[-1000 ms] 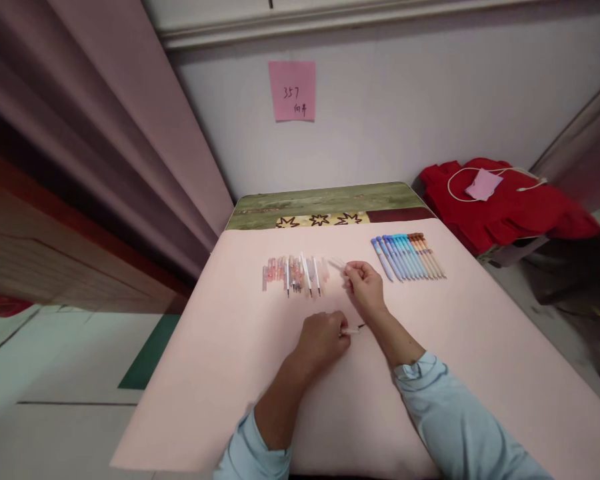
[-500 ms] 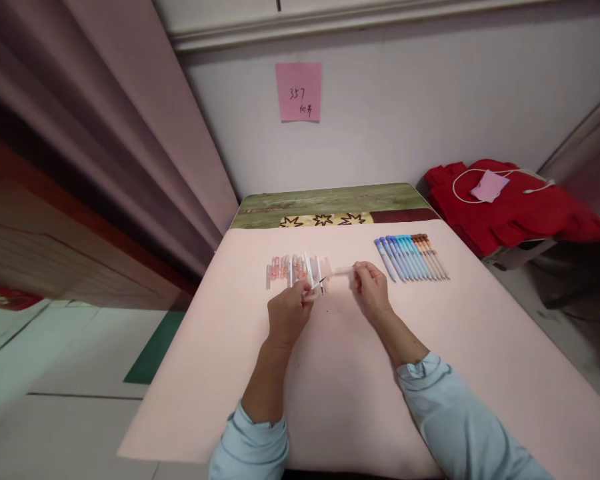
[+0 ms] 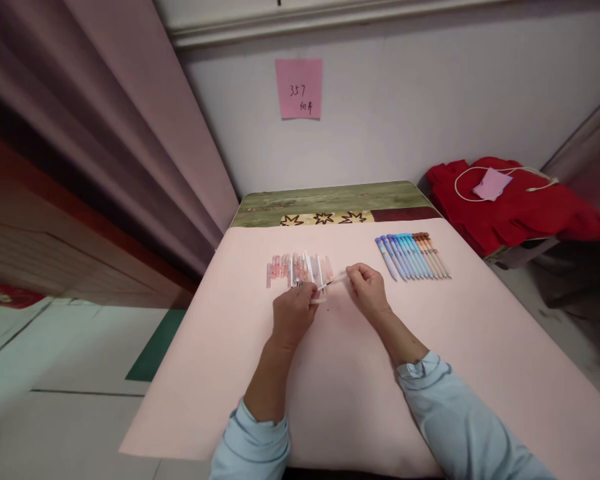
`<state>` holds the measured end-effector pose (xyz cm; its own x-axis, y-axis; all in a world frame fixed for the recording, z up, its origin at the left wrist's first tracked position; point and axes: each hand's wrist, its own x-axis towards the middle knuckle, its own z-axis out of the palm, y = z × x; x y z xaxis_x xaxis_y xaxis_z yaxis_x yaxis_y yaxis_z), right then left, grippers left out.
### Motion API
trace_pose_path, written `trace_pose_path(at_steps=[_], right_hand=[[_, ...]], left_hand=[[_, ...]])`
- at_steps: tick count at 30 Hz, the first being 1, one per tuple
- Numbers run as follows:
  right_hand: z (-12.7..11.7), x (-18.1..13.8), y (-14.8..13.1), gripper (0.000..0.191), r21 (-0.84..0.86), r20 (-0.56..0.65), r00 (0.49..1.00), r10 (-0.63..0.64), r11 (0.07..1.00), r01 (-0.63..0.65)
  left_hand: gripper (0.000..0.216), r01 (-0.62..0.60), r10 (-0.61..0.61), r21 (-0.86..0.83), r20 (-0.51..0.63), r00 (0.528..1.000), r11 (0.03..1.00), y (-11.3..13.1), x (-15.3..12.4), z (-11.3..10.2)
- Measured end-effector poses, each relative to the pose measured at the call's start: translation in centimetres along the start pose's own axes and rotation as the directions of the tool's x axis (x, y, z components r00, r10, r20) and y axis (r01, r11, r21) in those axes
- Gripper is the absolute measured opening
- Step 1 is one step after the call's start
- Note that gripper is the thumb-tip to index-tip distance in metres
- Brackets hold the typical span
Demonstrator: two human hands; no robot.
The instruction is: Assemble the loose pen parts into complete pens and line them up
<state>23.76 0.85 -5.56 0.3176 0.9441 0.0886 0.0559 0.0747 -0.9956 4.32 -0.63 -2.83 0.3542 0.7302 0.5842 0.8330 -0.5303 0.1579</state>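
Note:
My left hand (image 3: 294, 313) is closed in a pinch on a thin white pen refill (image 3: 322, 287) with a dark tip. A short pale piece (image 3: 319, 301) also sticks out from those fingers; its kind is unclear. My right hand (image 3: 369, 291) pinches a translucent pale pen barrel (image 3: 339, 277) by its right end. The barrel's left end meets the refill's dark tip; whether the tip is inside is too small to tell. Just beyond my left hand lie several pinkish clear pen parts (image 3: 276, 266) and white refills (image 3: 308, 265), side by side.
A row of pens (image 3: 405, 259) with blue, turquoise and brown tops lies at the right of the pink table cover (image 3: 230, 347). A patterned green strip (image 3: 330, 197) shows at the back edge. Beyond the right edge are a red cloth (image 3: 530, 220) and white cable (image 3: 457, 187).
My hands have come closer together. The barrel in my right hand has moved left and tilted, so its end now meets the refill tip. The left hand has shifted slightly right.

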Motion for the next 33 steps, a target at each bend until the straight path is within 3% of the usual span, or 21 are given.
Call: trace_pose_path(at_steps=[7, 11, 15, 19, 22, 25, 27, 29, 31, 33], right_hand=[[0.3, -0.6, -0.7, 0.032, -0.002, 0.137, 0.991, -0.004, 1.000, 0.004], [0.6, -0.6, -0.5, 0.029, 0.159, 0.281, 0.959, 0.040, 0.983, -0.087], [0.7, -0.5, -0.4, 0.027, 0.279, 0.412, 0.908, 0.079, 0.937, -0.208], [0.7, -0.5, -0.8, 0.026, 0.273, 0.439, 0.889, 0.129, 0.924, -0.268], [0.6, -0.4, -1.2, 0.024, 0.337, 0.348, 0.923, 0.163, 0.897, -0.286], [0.3, -0.1, -1.5, 0.027, 0.414, 0.310, 0.931, 0.190, 0.855, -0.313], [0.1, 0.0, -1.6, 0.031, 0.457, 0.320, 0.926, 0.199, 0.824, -0.336], [0.0, 0.0, -1.7, 0.036, 0.477, 0.347, 0.916, 0.203, 0.802, -0.359], [-0.1, -0.1, -1.7, 0.041, 0.474, 0.378, 0.904, 0.198, 0.797, -0.373], [0.0, -0.1, -1.6, 0.041, 0.466, 0.394, 0.898, 0.194, 0.801, -0.377]], left_hand=[[0.013, -0.050, 0.049, 0.032, 0.018, 0.999, 0.998, 0.3, 0.2, -0.2], [0.017, -0.028, 0.029, 0.075, -0.018, 0.999, 0.997, 0.1, 0.2, -0.3], [0.021, 0.056, -0.055, 0.026, -0.045, 0.997, 0.998, -0.1, 0.3, -0.4], [0.014, 0.247, -0.260, -0.228, -0.026, 0.965, 0.942, 0.5, 0.4, -0.8], [0.018, 0.418, -0.517, -0.578, -0.007, 0.856, 0.700, 1.2, 0.6, -1.3], [0.027, 0.410, -0.666, -0.872, 0.140, 0.733, 0.268, 1.6, 1.1, -1.6], [0.025, 0.336, -0.648, -0.941, 0.273, 0.712, -0.027, 1.6, 1.5, -1.7], [0.022, 0.283, -0.597, -0.926, 0.378, 0.708, -0.251, 1.4, 1.8, -1.6], [0.019, 0.280, -0.550, -0.878, 0.464, 0.694, -0.388, 1.1, 1.9, -1.5], [0.017, 0.296, -0.522, -0.836, 0.526, 0.671, -0.462, 0.9, 1.9, -1.3]])
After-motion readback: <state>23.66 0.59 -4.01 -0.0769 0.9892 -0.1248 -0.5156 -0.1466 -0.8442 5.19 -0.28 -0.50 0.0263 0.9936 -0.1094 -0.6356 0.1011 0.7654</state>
